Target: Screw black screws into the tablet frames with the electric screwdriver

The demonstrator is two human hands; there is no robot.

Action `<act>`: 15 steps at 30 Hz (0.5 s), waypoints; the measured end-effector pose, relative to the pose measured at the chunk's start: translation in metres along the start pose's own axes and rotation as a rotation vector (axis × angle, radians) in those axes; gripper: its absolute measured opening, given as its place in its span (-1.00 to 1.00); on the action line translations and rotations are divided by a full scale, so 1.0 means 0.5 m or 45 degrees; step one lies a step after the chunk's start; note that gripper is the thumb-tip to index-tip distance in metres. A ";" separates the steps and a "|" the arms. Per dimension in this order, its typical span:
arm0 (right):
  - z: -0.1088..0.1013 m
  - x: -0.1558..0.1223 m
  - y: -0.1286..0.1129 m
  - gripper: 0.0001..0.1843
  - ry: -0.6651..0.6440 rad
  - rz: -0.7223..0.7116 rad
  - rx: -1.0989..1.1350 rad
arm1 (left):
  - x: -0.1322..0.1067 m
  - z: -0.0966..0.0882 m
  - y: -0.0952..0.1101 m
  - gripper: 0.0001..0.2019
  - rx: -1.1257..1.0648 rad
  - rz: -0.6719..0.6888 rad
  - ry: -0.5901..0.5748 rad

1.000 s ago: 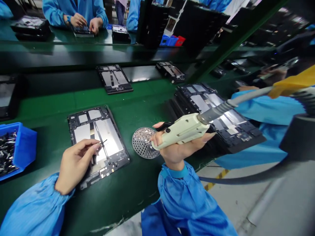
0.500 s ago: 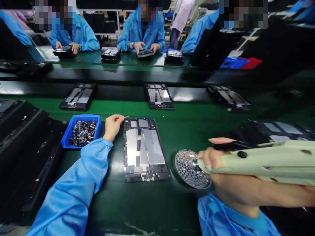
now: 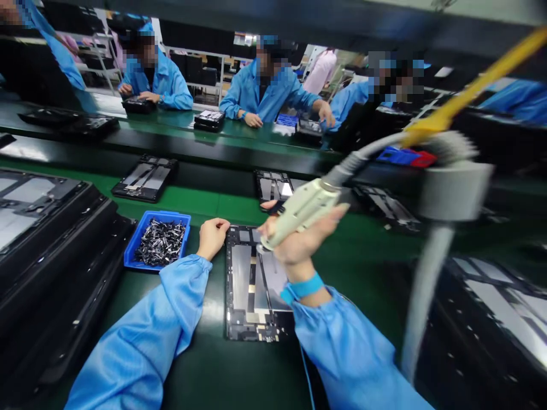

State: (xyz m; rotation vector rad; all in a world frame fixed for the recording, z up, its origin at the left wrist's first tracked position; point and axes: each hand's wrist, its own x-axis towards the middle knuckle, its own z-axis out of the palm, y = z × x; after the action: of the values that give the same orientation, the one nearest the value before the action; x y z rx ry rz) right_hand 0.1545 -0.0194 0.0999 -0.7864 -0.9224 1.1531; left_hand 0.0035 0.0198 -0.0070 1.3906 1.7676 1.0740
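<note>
An open tablet frame (image 3: 252, 285) with silver plates lies flat on the green belt in front of me. My left hand (image 3: 211, 237) is curled at its top left corner, fingers pressed together; what they pinch is too small to see. My right hand (image 3: 299, 239) is wrapped round a cream electric screwdriver (image 3: 301, 209), held over the frame's upper right part with the tip pointing down at the top edge. A grey cable (image 3: 367, 151) runs from the tool up to the right.
A blue bin (image 3: 159, 242) of small dark parts sits left of the frame. Black tray stacks (image 3: 47, 250) fill the left, and more trays (image 3: 496, 307) lie right. Other frames (image 3: 145, 177) ride the belt. People in blue coats work across the line.
My right hand has carried the screwdriver from the round screw dish on the right to above the frame. The left hand stays at the frame's top left corner. My view tilted up.
</note>
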 end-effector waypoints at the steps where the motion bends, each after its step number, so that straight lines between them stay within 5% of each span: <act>1: 0.021 0.022 0.024 -0.04 -0.003 -0.029 -0.014 | -0.001 0.001 0.000 -0.83 -0.002 -0.001 -0.006; 7: 0.089 0.100 0.144 -0.07 0.020 -0.071 -0.072 | -0.004 0.008 -0.003 -0.81 0.006 -0.010 -0.009; 15: 0.090 0.111 0.168 -0.05 0.026 -0.096 -0.063 | -0.006 0.010 0.000 -0.79 0.041 -0.035 -0.037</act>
State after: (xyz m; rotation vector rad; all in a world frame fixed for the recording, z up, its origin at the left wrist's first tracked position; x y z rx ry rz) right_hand 0.0878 0.0563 0.0549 -0.7953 -0.9586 1.0582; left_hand 0.0085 0.0179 -0.0091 1.3906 1.7850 1.0099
